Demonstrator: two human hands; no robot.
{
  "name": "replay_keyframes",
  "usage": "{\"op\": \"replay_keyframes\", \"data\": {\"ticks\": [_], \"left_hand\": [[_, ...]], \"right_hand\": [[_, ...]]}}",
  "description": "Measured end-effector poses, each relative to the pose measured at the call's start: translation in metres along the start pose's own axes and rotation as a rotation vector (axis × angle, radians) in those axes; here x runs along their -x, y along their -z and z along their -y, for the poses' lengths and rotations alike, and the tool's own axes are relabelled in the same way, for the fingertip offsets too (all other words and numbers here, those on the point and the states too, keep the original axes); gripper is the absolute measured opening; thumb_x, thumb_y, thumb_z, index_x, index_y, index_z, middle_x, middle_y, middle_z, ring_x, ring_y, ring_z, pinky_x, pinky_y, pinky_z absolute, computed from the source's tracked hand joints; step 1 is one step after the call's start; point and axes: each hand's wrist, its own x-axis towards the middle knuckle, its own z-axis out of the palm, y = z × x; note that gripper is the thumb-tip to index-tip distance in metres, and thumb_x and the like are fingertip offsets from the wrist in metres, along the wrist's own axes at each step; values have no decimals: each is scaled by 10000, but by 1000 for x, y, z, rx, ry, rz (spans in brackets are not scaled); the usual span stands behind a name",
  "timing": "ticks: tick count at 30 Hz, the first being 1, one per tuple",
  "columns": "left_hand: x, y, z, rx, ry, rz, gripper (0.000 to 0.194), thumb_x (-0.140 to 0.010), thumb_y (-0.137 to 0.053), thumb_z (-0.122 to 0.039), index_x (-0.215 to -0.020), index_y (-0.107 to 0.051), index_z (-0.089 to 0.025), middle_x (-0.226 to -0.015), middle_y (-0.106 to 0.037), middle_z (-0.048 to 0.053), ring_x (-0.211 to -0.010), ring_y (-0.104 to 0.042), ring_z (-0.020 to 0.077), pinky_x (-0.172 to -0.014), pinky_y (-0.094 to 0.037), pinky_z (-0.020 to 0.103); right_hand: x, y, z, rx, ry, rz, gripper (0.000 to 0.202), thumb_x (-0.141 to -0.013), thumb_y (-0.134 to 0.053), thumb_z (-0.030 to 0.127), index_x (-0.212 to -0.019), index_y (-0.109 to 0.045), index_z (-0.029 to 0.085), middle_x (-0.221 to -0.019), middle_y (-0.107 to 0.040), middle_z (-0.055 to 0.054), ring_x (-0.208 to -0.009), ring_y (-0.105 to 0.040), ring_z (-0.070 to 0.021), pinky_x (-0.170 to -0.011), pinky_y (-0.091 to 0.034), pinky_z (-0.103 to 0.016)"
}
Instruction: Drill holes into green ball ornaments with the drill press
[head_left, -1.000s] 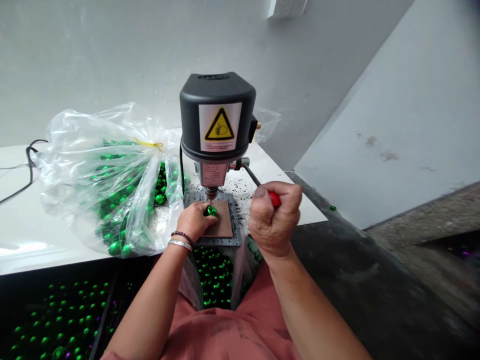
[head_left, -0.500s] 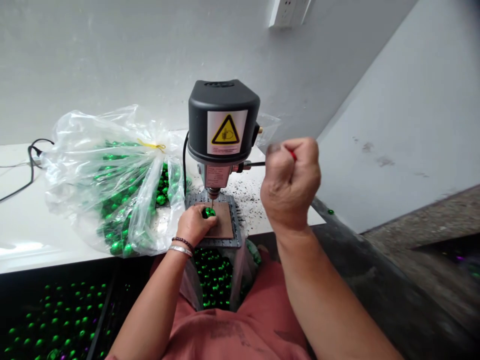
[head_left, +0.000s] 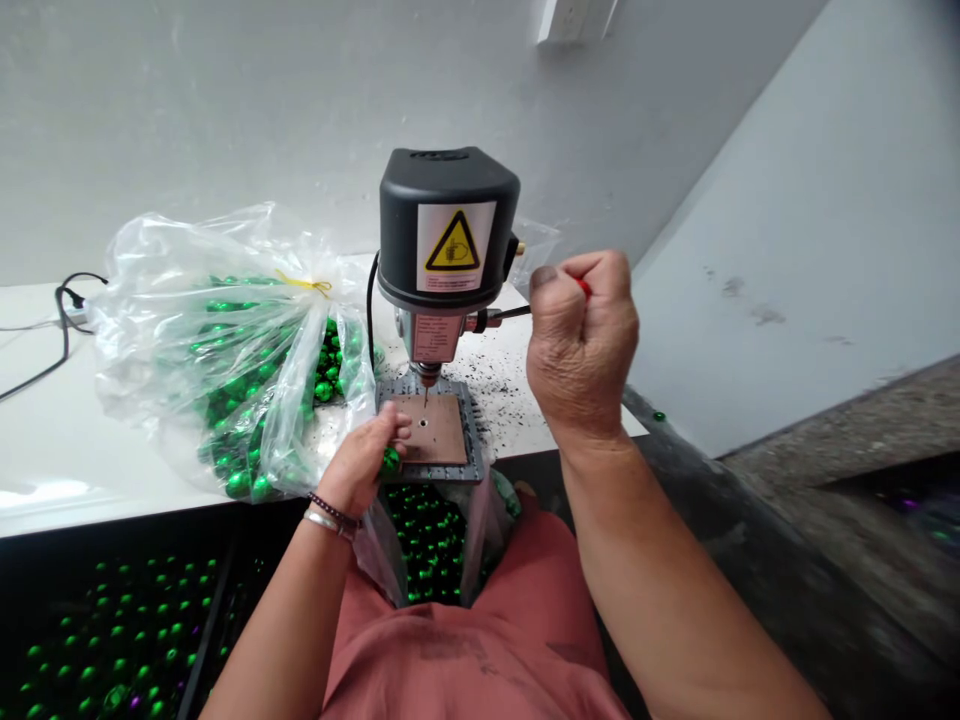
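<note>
My left hand (head_left: pixel 366 452) is at the left front edge of a drill press base, its fingers curled. A shiny green ball (head_left: pixel 391 460) lies against the underside of those fingers, partly hidden by them. Closed in a fist, my right hand (head_left: pixel 583 345) grips the feed lever (head_left: pixel 514 312), and a bit of its red knob shows between the fingers. The black-topped drill press (head_left: pixel 442 230) points its thin bit (head_left: pixel 427 396) down at a brown board (head_left: pixel 439 440). A small dark-centred hole (head_left: pixel 423 423) shows in the board, below the bit.
Left of the press, a clear plastic bag (head_left: pixel 180 340) of green balls lies on the white table (head_left: pixel 45 440). Dark shavings (head_left: pixel 502 375) are scattered at right. Below the edge, another bag (head_left: pixel 431 550) holds green balls. More green balls (head_left: pixel 112 640) fill a dark container at lower left.
My left hand has drawn back leftward and toward me from under the bit, the green ball moving with it. The board's hole is now uncovered. My right hand has risen slightly with the lever.
</note>
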Motion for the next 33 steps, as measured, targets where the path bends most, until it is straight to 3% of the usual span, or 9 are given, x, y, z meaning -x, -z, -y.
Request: {"op": "replay_keyframes", "data": {"ticks": [2,4,9,12,15,19,22,29,33], "left_hand": [[-4,-5,-1,356,127,-31,467,-805,-426,-576,-770,-584,-138,-671,-579,29,-561,-528,108,-543,-456,247],[-5,-8,-4,555,209,-24,415,-856,-397,-491,-722,-556,-132,-639,-560,35,-584,-548,116,-585,-499,269],[-4,-8,-5,628,182,-76,122,-779,-488,-41,-715,-574,-98,-686,-596,40,-680,-588,113,-763,-532,313],[-5,-6,0,584,127,-60,130,-717,-515,12,-717,-601,-84,-727,-618,47,-732,-605,121,-811,-523,319],[-7,-5,6,466,23,-56,57,-701,-599,-77,-746,-628,-99,-765,-636,37,-752,-607,120,-800,-518,302],[-18,-6,14,35,-162,-132,306,-653,-690,-274,-929,-660,-146,-817,-665,23,-735,-596,124,-699,-498,249],[-31,-7,20,-192,-251,-163,405,-620,-701,-337,-980,-668,-156,-838,-688,39,-766,-609,157,-706,-488,262],[-48,-12,30,-452,-290,-208,424,-635,-681,-329,-1033,-662,-186,-803,-690,31,-723,-619,167,-707,-485,287],[-47,-19,26,-586,-297,-248,442,-629,-683,-306,-1057,-652,-202,-883,-692,29,-835,-610,183,-802,-457,303]], "right_hand": [[1,1,-1,-6,0,15,189,-831,-430,346,-728,-444,188,-592,-418,66,-495,-374,-24,-498,-343,-184],[1,2,-1,-14,4,26,200,-831,-429,361,-732,-442,188,-583,-408,68,-486,-362,-24,-487,-329,-183],[2,3,-2,-27,5,31,189,-824,-441,350,-726,-439,188,-565,-378,73,-486,-357,-23,-489,-320,-181],[3,3,-2,-18,11,36,183,-825,-442,351,-737,-445,191,-572,-391,71,-493,-360,-27,-490,-322,-186],[3,4,-2,-16,12,42,174,-823,-447,340,-733,-445,191,-575,-406,71,-503,-376,-27,-499,-339,-183],[4,5,-3,-35,19,49,147,-817,-457,317,-738,-445,194,-581,-413,75,-516,-395,-22,-515,-363,-177],[4,6,-4,-44,44,55,152,-824,-449,318,-739,-448,192,-591,-422,72,-527,-404,-22,-524,-377,-177],[6,8,-6,-77,48,66,154,-826,-452,332,-756,-457,195,-607,-422,70,-533,-388,-18,-518,-387,-165],[8,9,-7,-74,29,86,173,-831,-437,360,-768,-458,200,-639,-412,64,-546,-387,-15,-526,-384,-162]]}}
